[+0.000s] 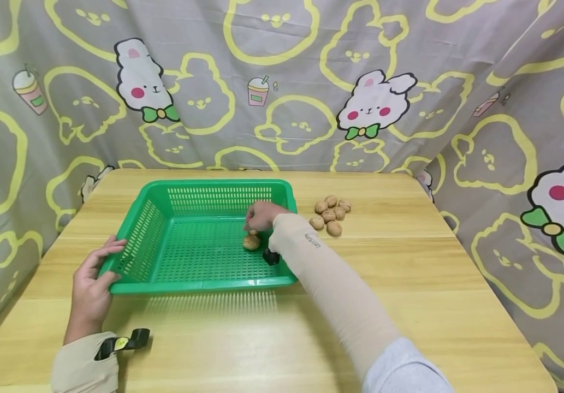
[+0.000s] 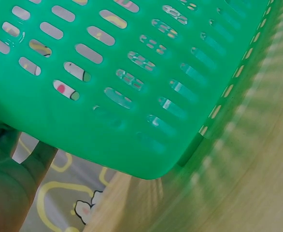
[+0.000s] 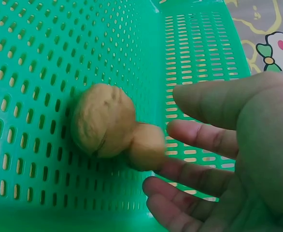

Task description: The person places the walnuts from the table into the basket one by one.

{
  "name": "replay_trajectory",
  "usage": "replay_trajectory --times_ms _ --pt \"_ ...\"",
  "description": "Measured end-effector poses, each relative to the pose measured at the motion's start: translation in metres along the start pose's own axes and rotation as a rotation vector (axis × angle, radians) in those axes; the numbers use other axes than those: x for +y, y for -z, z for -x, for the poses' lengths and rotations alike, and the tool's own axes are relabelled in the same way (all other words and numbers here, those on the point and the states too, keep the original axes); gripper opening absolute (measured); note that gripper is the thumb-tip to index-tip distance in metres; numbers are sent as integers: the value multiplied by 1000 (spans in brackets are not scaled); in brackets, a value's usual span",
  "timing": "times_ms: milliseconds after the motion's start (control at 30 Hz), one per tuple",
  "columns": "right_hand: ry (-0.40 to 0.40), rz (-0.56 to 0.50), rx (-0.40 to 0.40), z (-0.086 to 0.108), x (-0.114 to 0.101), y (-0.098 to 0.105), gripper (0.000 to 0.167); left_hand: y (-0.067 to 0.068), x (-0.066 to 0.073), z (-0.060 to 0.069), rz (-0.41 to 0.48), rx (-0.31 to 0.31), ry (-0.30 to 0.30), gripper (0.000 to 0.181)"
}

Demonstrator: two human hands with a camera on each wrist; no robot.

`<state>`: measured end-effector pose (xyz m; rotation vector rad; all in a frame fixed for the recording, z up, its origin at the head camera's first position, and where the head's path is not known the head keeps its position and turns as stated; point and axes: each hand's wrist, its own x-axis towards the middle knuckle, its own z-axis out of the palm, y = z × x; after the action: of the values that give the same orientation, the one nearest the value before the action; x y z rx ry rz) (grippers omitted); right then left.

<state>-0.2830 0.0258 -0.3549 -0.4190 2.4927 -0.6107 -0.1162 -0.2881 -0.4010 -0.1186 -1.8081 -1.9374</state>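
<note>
A green plastic basket (image 1: 203,284) with slotted walls stands on the table. My left hand (image 1: 94,281) grips its rim at the near left corner; in the left wrist view part of that hand (image 2: 11,179) shows beside the basket wall (image 2: 74,125). Inside the basket, toward its right side, lie two walnuts, a larger-looking one (image 3: 104,121) and another (image 3: 148,147) touching it. My right hand (image 1: 264,215) reaches in over the right rim. Its fingers are spread and loosely bent close to the walnuts, with nothing held between thumb and fingers.
Several walnuts (image 1: 328,215) lie in a cluster on the wooden table (image 1: 385,262), right of the basket. A patterned grey curtain (image 1: 301,71) hangs behind the table and along its sides. Small black wrist cameras (image 1: 139,338) are worn on the sleeves.
</note>
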Motion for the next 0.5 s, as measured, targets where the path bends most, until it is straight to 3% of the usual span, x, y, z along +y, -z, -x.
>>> replay_trajectory --times_ms 300,500 --pt "3 -26 16 -1 -1 -1 19 1 1 0 -16 -5 -4 52" --pt "32 -129 86 8 -5 2 28 1 -1 0 -18 -3 -3 52"
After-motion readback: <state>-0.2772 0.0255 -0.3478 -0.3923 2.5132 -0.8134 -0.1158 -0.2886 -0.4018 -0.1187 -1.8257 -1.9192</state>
